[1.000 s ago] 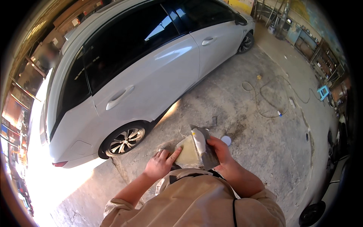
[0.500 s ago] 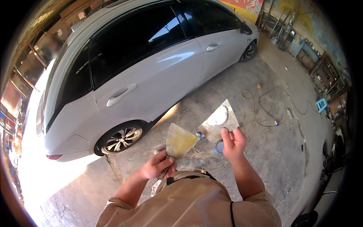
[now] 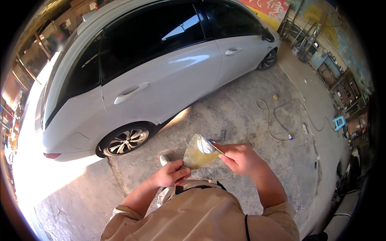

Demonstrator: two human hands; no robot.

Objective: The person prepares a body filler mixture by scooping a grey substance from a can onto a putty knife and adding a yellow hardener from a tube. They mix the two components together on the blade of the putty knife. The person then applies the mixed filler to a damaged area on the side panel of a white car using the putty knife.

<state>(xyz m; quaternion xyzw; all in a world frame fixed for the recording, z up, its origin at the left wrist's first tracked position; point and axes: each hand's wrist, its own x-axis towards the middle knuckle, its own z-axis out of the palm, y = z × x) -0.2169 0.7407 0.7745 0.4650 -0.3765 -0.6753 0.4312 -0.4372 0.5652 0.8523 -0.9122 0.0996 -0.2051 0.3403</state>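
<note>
My left hand (image 3: 173,174) is closed round the handle of a putty knife, whose wide, fan-shaped blade (image 3: 194,160) is stained yellowish. White putty (image 3: 206,145) lies in a smooth lump at the blade's upper right edge. My right hand (image 3: 243,159) pinches a thin metal spreader (image 3: 218,149), now seen almost edge-on. It meets the knife blade beside the putty, so the two tools overlap in front of my body. Most of the spreader's face is turned out of sight.
A white car (image 3: 169,76) stands along the left and far side, its rear wheel (image 3: 128,141) nearest me. A hose (image 3: 277,120) loops over the concrete floor on the right, near a blue stool (image 3: 339,123). Cluttered shelves (image 3: 341,84) line the right wall. My shoe (image 3: 164,160) shows below.
My right hand has swung left and tilted the spreader onto the putty knife. The white putty, earlier on the spreader's face, now shows at the knife blade. The blue-lidded can has gone out of sight.
</note>
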